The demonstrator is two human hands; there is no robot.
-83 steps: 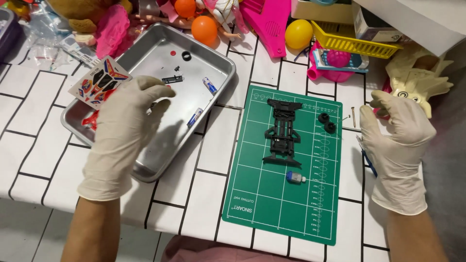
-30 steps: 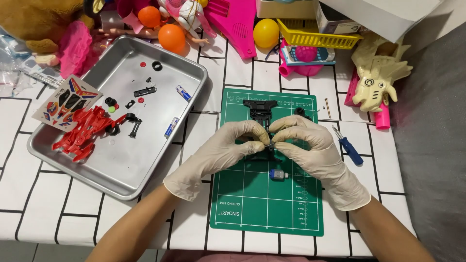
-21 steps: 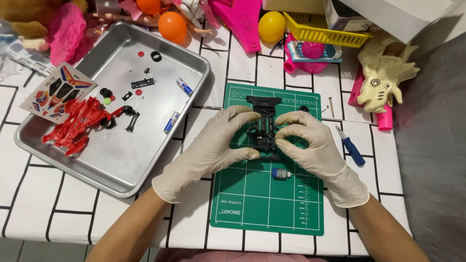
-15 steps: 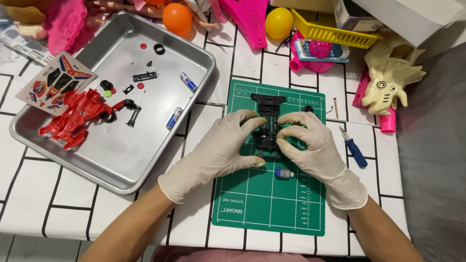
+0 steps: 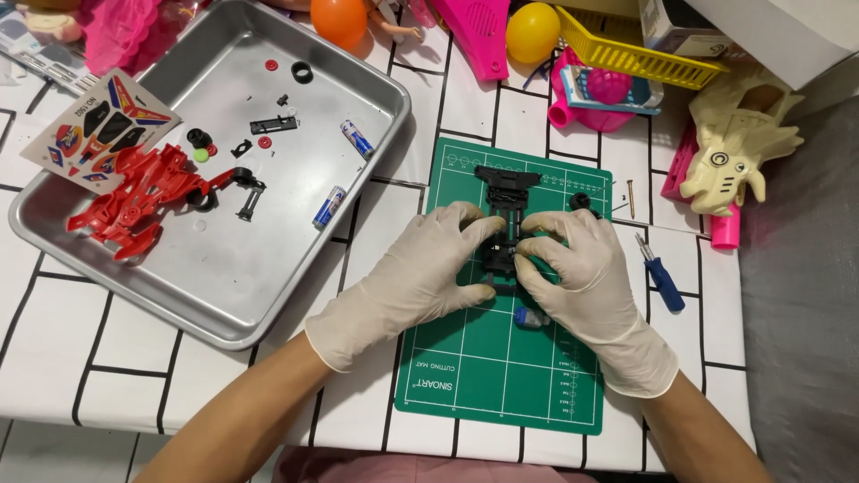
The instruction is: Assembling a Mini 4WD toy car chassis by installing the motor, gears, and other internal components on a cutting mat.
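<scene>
A black toy-car chassis [image 5: 506, 195] lies on a green cutting mat [image 5: 483, 367]. Both my gloved hands grip its near half: my left hand [image 5: 420, 273] from the left, my right hand [image 5: 582, 277] from the right, thumbs and fingers pinched on the frame. A small blue-and-silver motor [image 5: 531, 317] rests on the mat just below my right hand. Two black wheels [image 5: 582, 200] sit on the mat by the chassis' far right.
A metal tray [image 5: 224, 295] on the left holds a red car body [image 5: 134, 201], a sticker sheet [image 5: 98, 134], two batteries [image 5: 343, 170] and small parts. A blue screwdriver [image 5: 660, 277] lies right of the mat. Toys crowd the back edge; a cream dinosaur toy [image 5: 738, 152] is at right.
My left hand left the tray and both hands came together on the black chassis. Over the last second they have stayed on it with small finger shifts.
</scene>
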